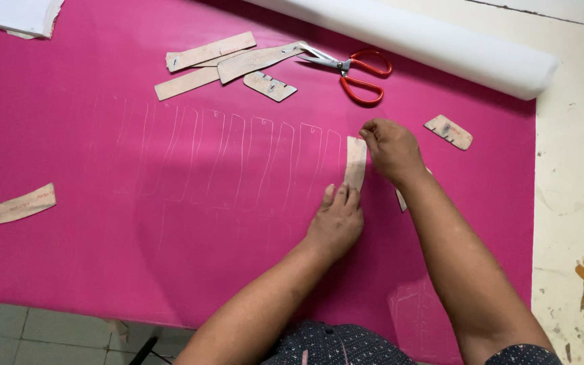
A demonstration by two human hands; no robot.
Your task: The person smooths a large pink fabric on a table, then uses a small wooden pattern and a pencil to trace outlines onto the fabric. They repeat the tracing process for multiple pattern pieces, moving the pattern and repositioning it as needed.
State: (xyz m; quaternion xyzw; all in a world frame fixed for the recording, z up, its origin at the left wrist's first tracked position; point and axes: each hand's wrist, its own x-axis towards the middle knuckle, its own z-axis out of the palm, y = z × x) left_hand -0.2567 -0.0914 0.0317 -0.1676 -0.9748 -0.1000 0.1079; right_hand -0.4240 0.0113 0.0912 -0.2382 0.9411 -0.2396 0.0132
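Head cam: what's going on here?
A person holds a narrow cardboard template flat on a pink sheet. The left hand presses its lower end, the right hand is at its top edge. A row of faint traced outlines runs to the left of it. More templates and red-handled scissors lie above, near a white roll.
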